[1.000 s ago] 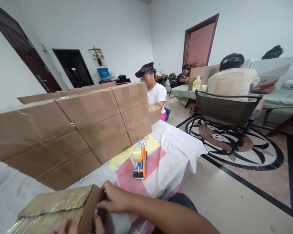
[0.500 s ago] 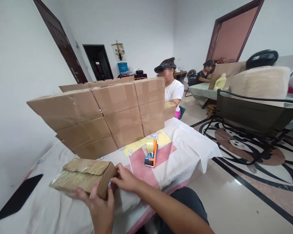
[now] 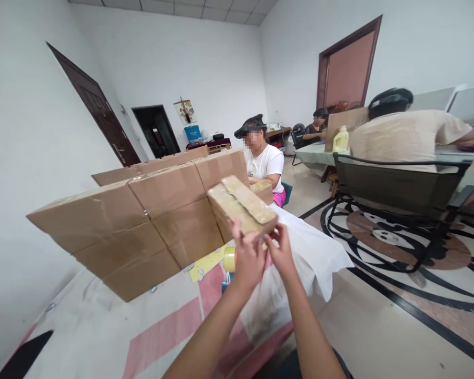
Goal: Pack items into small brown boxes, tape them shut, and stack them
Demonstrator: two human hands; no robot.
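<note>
A small brown cardboard box [image 3: 240, 208], covered with shiny clear tape, is held tilted above the table in both my hands. My left hand [image 3: 249, 260] is closed on its near side, with fingers up against the front face. On the box's right end, my right hand [image 3: 279, 250] grips the lower corner, fingertips bent in. Behind my left hand, a tape dispenser [image 3: 229, 259] with a yellowish roll stands on the table, partly hidden. Just beyond the box rises a stack of brown cardboard boxes [image 3: 181, 221].
A cloth-covered table [image 3: 82, 337] lies under my arms, with a black flat item [image 3: 27, 358] at its left edge. Across it sits a person in a white shirt [image 3: 270, 163]. To the right, another person [image 3: 398, 137] sits in a dark chair [image 3: 395, 195].
Both hands have lifted the box off the table and carried it right and away from me, turning it. My view has shifted, and the tape dispenser is now partly covered.
</note>
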